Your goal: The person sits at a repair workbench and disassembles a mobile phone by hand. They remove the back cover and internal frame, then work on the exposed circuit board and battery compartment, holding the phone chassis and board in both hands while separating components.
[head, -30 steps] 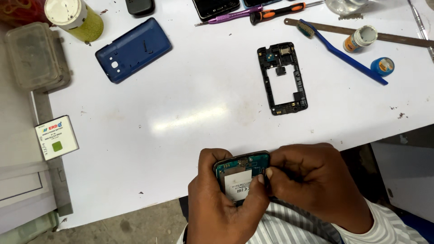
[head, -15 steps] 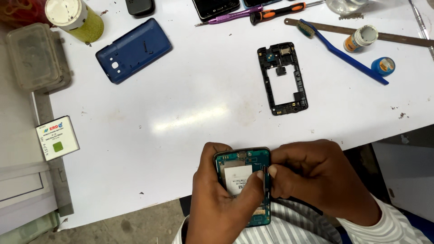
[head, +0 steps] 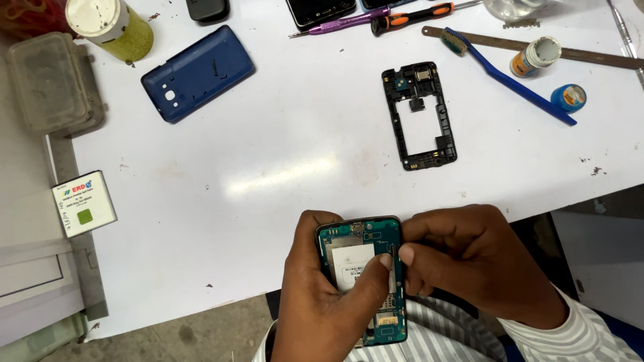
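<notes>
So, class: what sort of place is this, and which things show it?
Probably a phone repair bench: an opened phone with its circuit board bare, a loose phone frame, and screwdrivers on the white table.

Bright, even light from overhead — a soft glare streak lies on the white table (head: 322, 134) left of the black phone frame (head: 420, 115). Shadows are faint; focus is sharp throughout.
</notes>
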